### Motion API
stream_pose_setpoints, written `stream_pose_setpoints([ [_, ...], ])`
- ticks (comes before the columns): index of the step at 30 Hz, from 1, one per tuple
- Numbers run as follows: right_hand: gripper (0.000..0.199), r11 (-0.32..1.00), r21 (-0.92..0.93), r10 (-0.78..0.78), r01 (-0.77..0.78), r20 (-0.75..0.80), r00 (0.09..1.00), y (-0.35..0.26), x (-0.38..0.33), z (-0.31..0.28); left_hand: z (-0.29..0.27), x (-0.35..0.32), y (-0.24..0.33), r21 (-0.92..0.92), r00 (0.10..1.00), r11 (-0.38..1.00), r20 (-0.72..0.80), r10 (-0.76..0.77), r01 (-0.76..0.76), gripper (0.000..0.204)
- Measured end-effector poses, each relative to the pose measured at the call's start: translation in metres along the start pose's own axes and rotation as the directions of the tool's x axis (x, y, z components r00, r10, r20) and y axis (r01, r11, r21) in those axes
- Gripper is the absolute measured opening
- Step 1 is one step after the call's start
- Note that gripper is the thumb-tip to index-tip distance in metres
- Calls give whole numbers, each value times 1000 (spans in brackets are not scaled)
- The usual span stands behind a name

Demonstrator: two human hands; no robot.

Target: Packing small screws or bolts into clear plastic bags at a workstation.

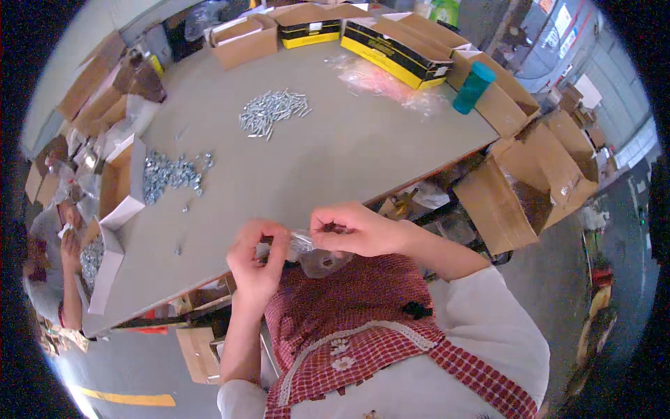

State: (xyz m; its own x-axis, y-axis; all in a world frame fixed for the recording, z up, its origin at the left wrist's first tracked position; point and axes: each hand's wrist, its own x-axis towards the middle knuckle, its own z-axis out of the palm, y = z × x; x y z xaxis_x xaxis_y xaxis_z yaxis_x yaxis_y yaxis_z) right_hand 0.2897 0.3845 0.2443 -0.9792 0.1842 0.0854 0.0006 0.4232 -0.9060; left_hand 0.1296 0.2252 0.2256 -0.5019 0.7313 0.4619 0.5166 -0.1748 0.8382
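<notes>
Between my two hands, just off the table's near edge, is a small clear plastic bag (322, 264) that hangs over my red checked apron. My left hand (257, 260) pinches one side of it between thumb and forefinger. With bent fingers, my right hand (357, 229) pinches the other side near its top. Whether anything is inside the bag is too blurred to tell. Farther off on the grey table (314, 167) lies a heap of slim silvery pins or screws (273, 112). To the left is a loose pile of small shiny metal fittings (171, 176).
Black and yellow boxes (391, 56) line the far edge beside pinkish plastic bags (384, 82). A teal bottle (474, 88) stands at the right corner, near open cardboard cartons (499, 202). At the far left another person's hand (70, 248) is beside a white box of metal parts (105, 269).
</notes>
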Motion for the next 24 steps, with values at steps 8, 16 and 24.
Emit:
stream_pose_setpoints([
  [8, 15, 849, 504, 315, 162, -727, 610, 30, -91, -79, -17, 14, -63, -198, 938, 927, -74, -338, 318, 5],
  [16, 12, 980, 173, 144, 94, -954, 261, 86, -143, -156, -3, 21, -65, -108, 984, 984, -97, -151, 141, 7],
  [24, 38, 319, -670, -387, -670, -737, 554, 185, -38, -218, -5, 13, -64, -9, 983, 991, -125, -132, 132, 5],
])
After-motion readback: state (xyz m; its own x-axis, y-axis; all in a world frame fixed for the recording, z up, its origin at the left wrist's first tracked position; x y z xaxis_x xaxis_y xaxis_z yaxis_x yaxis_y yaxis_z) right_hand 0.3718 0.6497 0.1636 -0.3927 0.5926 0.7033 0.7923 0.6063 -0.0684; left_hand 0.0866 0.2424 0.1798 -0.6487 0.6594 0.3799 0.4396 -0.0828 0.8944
